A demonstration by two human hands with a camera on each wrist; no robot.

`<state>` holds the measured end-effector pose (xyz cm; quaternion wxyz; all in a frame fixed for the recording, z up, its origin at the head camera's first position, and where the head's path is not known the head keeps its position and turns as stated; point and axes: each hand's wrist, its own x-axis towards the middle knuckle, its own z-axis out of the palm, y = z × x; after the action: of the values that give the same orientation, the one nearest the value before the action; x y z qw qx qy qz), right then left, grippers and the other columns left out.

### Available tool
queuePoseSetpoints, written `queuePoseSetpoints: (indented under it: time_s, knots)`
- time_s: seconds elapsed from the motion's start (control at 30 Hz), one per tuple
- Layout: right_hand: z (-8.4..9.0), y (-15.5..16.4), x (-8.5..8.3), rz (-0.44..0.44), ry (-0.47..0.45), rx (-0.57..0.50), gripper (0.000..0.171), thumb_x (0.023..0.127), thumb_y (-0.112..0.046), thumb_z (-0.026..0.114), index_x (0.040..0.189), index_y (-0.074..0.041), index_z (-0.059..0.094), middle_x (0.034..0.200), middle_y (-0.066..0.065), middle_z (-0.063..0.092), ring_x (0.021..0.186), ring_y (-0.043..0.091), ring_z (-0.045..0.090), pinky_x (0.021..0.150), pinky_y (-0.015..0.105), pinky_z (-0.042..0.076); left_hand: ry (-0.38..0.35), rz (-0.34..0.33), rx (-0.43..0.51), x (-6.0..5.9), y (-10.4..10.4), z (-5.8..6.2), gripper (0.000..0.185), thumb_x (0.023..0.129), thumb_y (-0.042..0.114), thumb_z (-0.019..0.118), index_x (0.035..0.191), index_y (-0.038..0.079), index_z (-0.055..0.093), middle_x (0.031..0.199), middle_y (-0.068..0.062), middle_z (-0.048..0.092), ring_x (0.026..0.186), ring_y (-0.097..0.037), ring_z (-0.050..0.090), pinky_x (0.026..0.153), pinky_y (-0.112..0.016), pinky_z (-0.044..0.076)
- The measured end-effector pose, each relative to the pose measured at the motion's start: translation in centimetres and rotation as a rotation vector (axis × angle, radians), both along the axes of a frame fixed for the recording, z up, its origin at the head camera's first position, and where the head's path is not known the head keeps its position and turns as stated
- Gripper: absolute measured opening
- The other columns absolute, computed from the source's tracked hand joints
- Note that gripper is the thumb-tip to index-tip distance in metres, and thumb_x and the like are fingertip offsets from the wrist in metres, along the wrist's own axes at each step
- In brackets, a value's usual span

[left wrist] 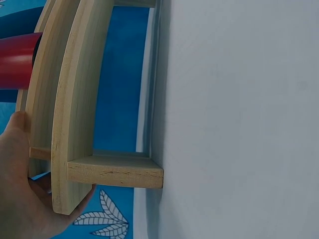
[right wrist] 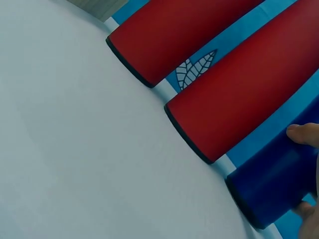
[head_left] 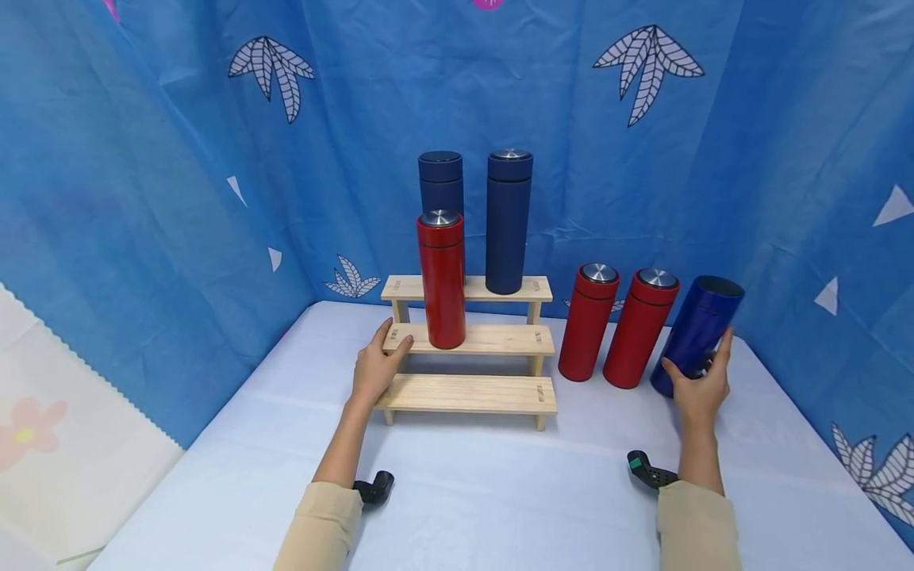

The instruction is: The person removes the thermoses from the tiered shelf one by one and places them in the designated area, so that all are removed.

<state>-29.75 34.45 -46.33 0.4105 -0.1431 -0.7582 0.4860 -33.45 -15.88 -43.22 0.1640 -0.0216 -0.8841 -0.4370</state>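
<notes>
My left hand [head_left: 376, 369] grips the left end of a three-step wooden display stand [head_left: 493, 339], its thumb over the middle step. The left wrist view shows fingers reaching behind the stand's boards [left wrist: 82, 99]. My right hand [head_left: 701, 388] holds a glossy blue thermos bottle [head_left: 700, 329] low on its body, thumb on one side and fingers on the other. In the right wrist view, the base of that blue bottle [right wrist: 271, 184] is at the white tabletop; whether it touches cannot be told. A red thermos bottle [head_left: 444, 281] stands on the middle step.
Two dark blue bottles, one at the right [head_left: 508, 226] and one partly hidden [head_left: 440, 178], stand on the top step. Two red bottles, a nearer one [head_left: 641, 329] and another [head_left: 589, 323], stand between the stand and my right hand. Blue cloth [head_left: 543, 95] hangs behind.
</notes>
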Motion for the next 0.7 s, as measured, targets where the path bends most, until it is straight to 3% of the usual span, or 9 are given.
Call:
queuePoseSetpoints:
  time_s: [0.23, 0.47, 0.6, 0.7]
  knots:
    - [-0.2, -0.1, -0.1, 0.036, 0.008, -0.031, 0.097, 0.079, -0.006, 0.070, 0.146, -0.039, 0.007, 0.150, -0.007, 0.021, 0.135, 0.026, 0.025, 0.107, 0.048, 0.020, 0.009, -0.001, -0.002, 0.1, 0.0, 0.1, 0.081, 0.081, 0.066, 0.051, 0.144, 0.018, 0.033, 0.136, -0.017, 0.046, 0.119, -0.037, 0.047, 0.093, -0.055, 0.039]
    - [0.1, -0.3, 0.2, 0.050, -0.036, -0.102, 0.093, 0.082, -0.010, 0.068, 0.145, -0.037, 0.006, 0.148, 0.005, 0.026, 0.134, 0.025, 0.026, 0.108, 0.046, 0.020, 0.010, -0.008, -0.005, 0.1, 0.1, 0.1, 0.079, 0.083, 0.063, 0.052, 0.144, 0.018, 0.032, 0.136, -0.018, 0.046, 0.119, -0.039, 0.047, 0.092, -0.055, 0.039]
    - [1.0, -0.4, 0.4, 0.036, 0.048, -0.128, 0.090, 0.081, -0.010, 0.069, 0.146, -0.032, 0.012, 0.141, 0.011, 0.036, 0.130, 0.022, 0.034, 0.107, 0.042, 0.024, 0.005, 0.001, -0.009, 0.1, 0.1, 0.0, 0.079, 0.083, 0.063, 0.052, 0.145, 0.018, 0.032, 0.136, -0.017, 0.046, 0.119, -0.038, 0.047, 0.092, -0.056, 0.039]
    - [2.9, -0.7, 0.9, -0.005, 0.156, -0.117, 0.082, 0.081, -0.010, 0.068, 0.145, -0.026, 0.019, 0.138, 0.009, 0.039, 0.127, 0.016, 0.036, 0.107, 0.035, 0.025, 0.007, 0.002, -0.011, 0.0, 0.1, 0.0, 0.079, 0.082, 0.064, 0.052, 0.144, 0.019, 0.033, 0.136, -0.016, 0.046, 0.119, -0.038, 0.047, 0.092, -0.056, 0.039]
